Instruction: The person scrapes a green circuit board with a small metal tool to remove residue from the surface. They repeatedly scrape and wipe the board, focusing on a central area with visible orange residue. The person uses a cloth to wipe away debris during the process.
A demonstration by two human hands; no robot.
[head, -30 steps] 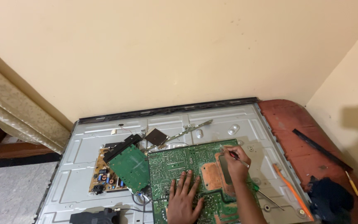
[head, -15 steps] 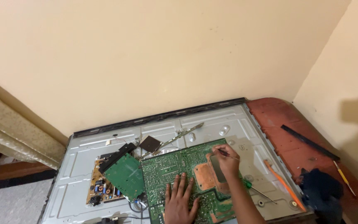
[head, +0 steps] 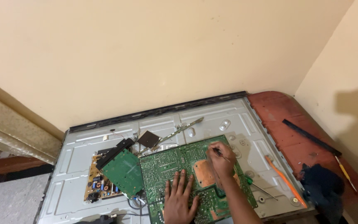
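The left hand (head: 180, 198) lies flat with its fingers spread wide, pressing down on the big green board (head: 187, 174); it holds nothing; the right hand (head: 222, 159) is pinched shut around a thin dark tool (head: 218, 152), and the tip of the tool touches the far edge of that same board; the big green board sits on the grey metal back panel (head: 162, 124), near the panel's front edge and a bit to the right of its middle; it looks like the work is well under way, because the panel is bare with no cover over it and the boards lie loose on top; the big board is not yet lifted off, and the hands are busy on it; a smaller green board (head: 125, 172) lies tilted just left of the big one, and under it is a yellow-brown board (head: 98, 186) with small parts, toward the panel's front left corner; a small dark square piece (head: 148, 139) lies behind them; a screwdriver with a green handle (head: 260, 187) lies near the panel's right edge, beside a long orange tool (head: 284, 180); I can see no boxes, labels or signs clearly; past the right edge is a red-brown table (head: 286, 120) with a dark cloth (head: 322, 182) and a black strip (head: 311, 137).
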